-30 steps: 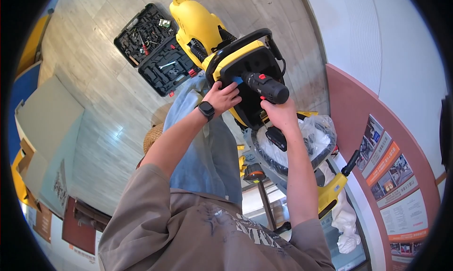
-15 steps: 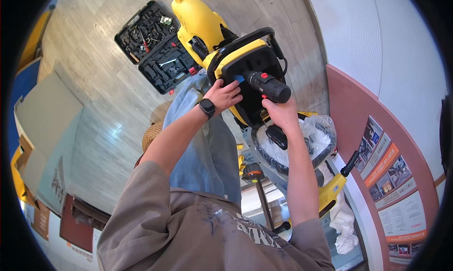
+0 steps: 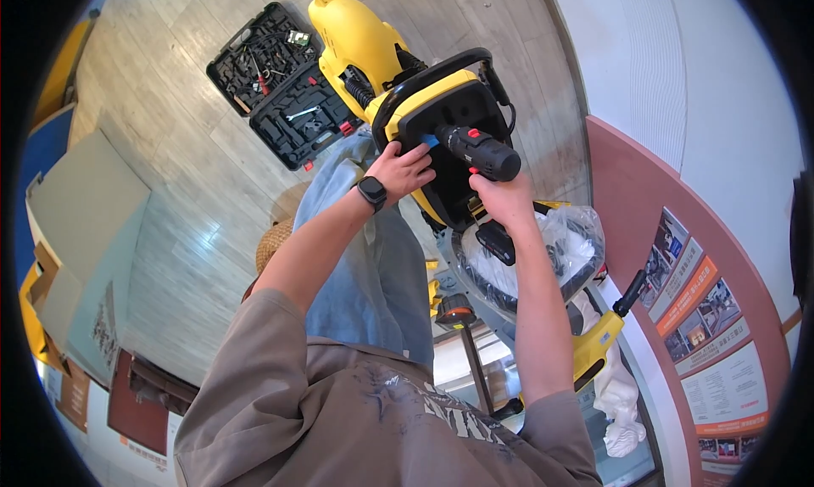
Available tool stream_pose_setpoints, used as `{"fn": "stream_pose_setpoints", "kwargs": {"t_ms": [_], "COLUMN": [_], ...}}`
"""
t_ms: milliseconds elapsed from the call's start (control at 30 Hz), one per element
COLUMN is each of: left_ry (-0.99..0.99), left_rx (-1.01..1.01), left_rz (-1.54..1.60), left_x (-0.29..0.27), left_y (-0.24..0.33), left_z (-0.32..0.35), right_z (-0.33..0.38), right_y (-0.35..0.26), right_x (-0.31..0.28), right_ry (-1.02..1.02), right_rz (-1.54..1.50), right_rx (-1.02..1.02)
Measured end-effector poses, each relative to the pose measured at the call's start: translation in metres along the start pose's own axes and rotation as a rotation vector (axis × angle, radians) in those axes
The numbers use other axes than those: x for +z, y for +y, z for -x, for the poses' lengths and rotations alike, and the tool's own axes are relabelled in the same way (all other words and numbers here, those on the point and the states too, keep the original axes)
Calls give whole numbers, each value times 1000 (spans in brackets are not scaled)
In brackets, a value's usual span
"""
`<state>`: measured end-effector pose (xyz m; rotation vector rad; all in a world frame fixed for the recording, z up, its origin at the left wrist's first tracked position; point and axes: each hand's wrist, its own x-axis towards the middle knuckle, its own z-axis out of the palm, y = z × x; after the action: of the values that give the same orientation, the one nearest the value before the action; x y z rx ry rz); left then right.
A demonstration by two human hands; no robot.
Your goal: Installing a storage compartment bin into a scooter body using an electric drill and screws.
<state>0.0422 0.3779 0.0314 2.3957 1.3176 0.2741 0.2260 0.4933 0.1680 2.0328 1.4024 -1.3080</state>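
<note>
My right hand (image 3: 506, 200) is wrapped around the handle of a black cordless drill (image 3: 485, 154) with red details. The drill's front end points into the dark recessed top of a yellow and black machine (image 3: 437, 200); its tip is hidden there. A small blue piece (image 3: 430, 140) shows beside the drill's front. My left hand (image 3: 405, 171), with a black watch on the wrist, lies at the left rim of the recess. Its fingers are stretched out, and the index fingertip is at the blue piece. A black handlebar (image 3: 432, 78) curves over the machine's far side.
An open black tool case (image 3: 288, 118) with several tools lies on the wooden floor, far left. Beyond the machine's recess rises its rounded yellow body (image 3: 360, 33). A plastic-wrapped part (image 3: 577, 241) sits right of my forearm, near a yellow handle (image 3: 598, 343) and a reddish display panel (image 3: 627, 181).
The drill and my right hand have shifted very slightly leftward. My left hand stays at the rim.
</note>
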Motion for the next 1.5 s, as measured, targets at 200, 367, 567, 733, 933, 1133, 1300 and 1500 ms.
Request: {"fn": "stream_pose_setpoints", "kwargs": {"t_ms": [200,367,567,733,933,1133,1300,1500], "left_ry": [-1,5,-37,-36,-17,-608,-740,-629], "left_rx": [0,22,8,25,200,-68,-485,-673], "left_rz": [-16,-14,1,-78,225,207,546,300], "left_x": [-3,-2,-9,-12,-55,-1,133,239], "left_y": [0,-1,-4,4,12,37,42,8], "left_z": [0,-3,2,-4,-28,-100,-141,-126], "right_z": [26,19,77,157,243,272,290,307], "right_y": [-41,-30,-29,2,54,71,86,103], "right_x": [-13,-19,-45,-19,64,77,113,192], "right_ry": [81,60,86,335,431,357,284,41], "right_rz": [280,221,-87,-621,-873,-732,-700,-1187], "right_rx": [-149,-81,-41,-30,64,38,262,599]}}
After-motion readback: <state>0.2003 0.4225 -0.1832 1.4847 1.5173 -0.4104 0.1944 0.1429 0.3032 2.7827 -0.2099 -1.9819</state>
